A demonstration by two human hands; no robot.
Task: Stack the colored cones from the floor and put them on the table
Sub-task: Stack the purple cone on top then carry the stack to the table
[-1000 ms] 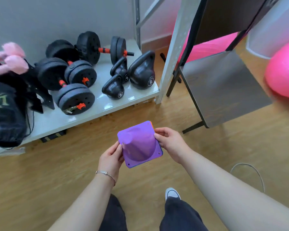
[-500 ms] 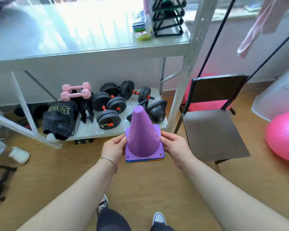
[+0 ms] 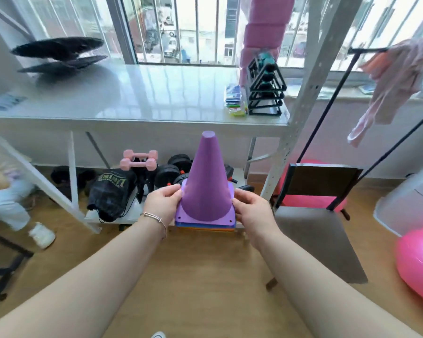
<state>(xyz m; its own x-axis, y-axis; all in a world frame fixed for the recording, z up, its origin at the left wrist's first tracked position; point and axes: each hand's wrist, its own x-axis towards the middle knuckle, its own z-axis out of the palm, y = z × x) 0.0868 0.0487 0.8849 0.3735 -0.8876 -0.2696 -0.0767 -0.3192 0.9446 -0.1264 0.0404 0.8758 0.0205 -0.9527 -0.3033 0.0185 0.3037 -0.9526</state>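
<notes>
I hold a stack of cones [image 3: 206, 186] upright in front of me, below the level of the tabletop. The purple cone is on top; blue and orange base edges show under it. My left hand [image 3: 163, 202] grips the left side of the square bases and my right hand [image 3: 250, 209] grips the right side. The white glossy table [image 3: 142, 93] stands just beyond the cones, under the window.
On the table sit black discs [image 3: 59, 53] at the back left and a black triangular rack [image 3: 265, 89] with small packets at the right. Dumbbells and a black bag lie on the low shelf. A chair [image 3: 320, 230] and pink ball [image 3: 418, 262] are right. A person's leg is at far left.
The cone stack went from tilted near the floor to upright and has risen. My view has lifted from the low shelf to the tabletop and window.
</notes>
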